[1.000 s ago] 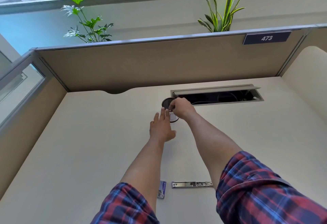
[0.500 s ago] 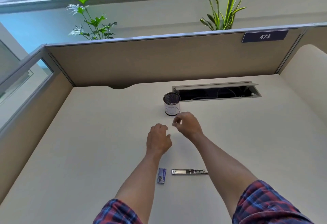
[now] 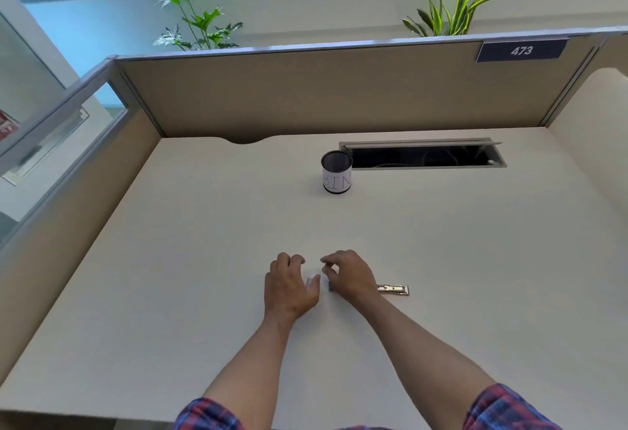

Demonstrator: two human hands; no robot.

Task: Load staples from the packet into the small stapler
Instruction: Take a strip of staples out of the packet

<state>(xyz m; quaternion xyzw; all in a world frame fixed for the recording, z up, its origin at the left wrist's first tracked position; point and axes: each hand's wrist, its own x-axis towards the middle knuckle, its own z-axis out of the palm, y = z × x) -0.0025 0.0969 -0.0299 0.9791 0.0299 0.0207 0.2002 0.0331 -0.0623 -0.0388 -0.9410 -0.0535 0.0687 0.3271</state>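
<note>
The counter carried the small stapler, opened flat, well nearer the person than the bin. The left hand covered the staple packet just left of the stapler; the right hand hovered curled over the stapler's left end, and whether either gripped could not be told. Steadying the stapler before lifting the packet seemed advisable.

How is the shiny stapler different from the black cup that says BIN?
The stapler lies flat and long near the person; the cup stands upright, farther back by the cable slot. The stapler is silvery metal; the cup is dark mesh with a white label. The right hand covers one end of the stapler; nothing touches the cup. Both sit on the desk.
</note>
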